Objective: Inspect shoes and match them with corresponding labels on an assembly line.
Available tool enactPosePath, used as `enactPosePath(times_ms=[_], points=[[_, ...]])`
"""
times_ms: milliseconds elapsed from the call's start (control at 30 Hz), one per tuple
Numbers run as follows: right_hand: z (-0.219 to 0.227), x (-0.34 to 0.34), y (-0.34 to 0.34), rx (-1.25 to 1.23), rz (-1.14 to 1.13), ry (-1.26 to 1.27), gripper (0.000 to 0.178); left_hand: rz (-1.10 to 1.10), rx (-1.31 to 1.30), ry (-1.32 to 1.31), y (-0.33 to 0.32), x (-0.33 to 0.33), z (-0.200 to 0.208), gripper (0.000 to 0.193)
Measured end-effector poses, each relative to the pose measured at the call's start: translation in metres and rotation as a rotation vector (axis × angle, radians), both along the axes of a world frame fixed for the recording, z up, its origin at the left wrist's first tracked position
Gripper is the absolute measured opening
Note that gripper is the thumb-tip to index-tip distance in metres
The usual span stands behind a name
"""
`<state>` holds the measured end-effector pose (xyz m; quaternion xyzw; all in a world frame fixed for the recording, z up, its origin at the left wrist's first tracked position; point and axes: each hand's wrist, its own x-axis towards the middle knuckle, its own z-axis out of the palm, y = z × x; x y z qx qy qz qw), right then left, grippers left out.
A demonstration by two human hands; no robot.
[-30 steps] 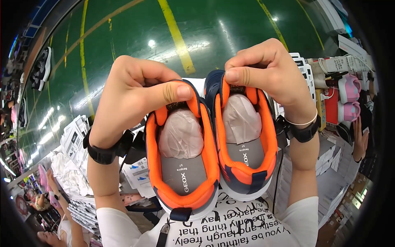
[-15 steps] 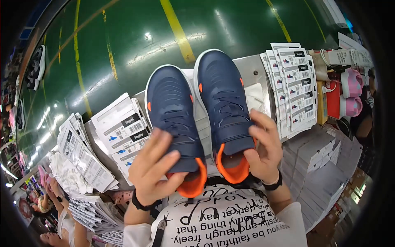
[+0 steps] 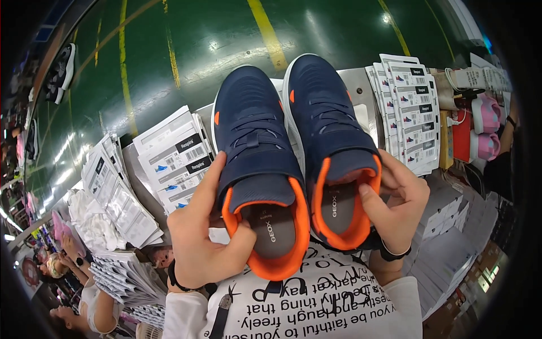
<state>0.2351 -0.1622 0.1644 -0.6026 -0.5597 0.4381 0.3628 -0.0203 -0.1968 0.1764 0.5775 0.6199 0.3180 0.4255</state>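
Two navy sneakers with orange linings and white soles lie side by side in front of me, toes pointing away. My left hand [image 3: 212,237] grips the left sneaker [image 3: 251,124] at its collar, thumb inside the opening and fingers along the outer side. In the same way my right hand [image 3: 398,200] holds the right sneaker [image 3: 327,116], its thumb hooked over the collar edge. Both grey insoles show through the openings. A strap crosses each shoe above the laces. The fingertips on the outer sides are partly hidden by the shoes.
Stacks of printed label sheets stand left [image 3: 175,158] and right [image 3: 412,113] of the shoes. Beyond stretches a green surface [image 3: 192,51] with yellow lines. Pink shoes [image 3: 485,124] sit at the far right, white cartons [image 3: 451,243] below them. Another person [image 3: 99,299] is at lower left.
Both hands, earlier loosely around the heels with fingers spread, have closed on the collars with thumbs inside. The heel openings tilt up toward me, showing more of the insoles.
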Motion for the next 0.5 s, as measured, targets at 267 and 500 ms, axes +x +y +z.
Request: enactPosePath(times_ms=[267,500], points=[[-0.042,0.029,-0.008,-0.359,-0.122,0.561,0.051,0.313,0.023,-0.754,-0.012,0.042,-0.025,0.071],[-0.092,0.023,-0.01,-0.46,-0.071,0.728,0.049,0.379,-0.006,-1.022,-0.009,0.041,-0.058,0.067]])
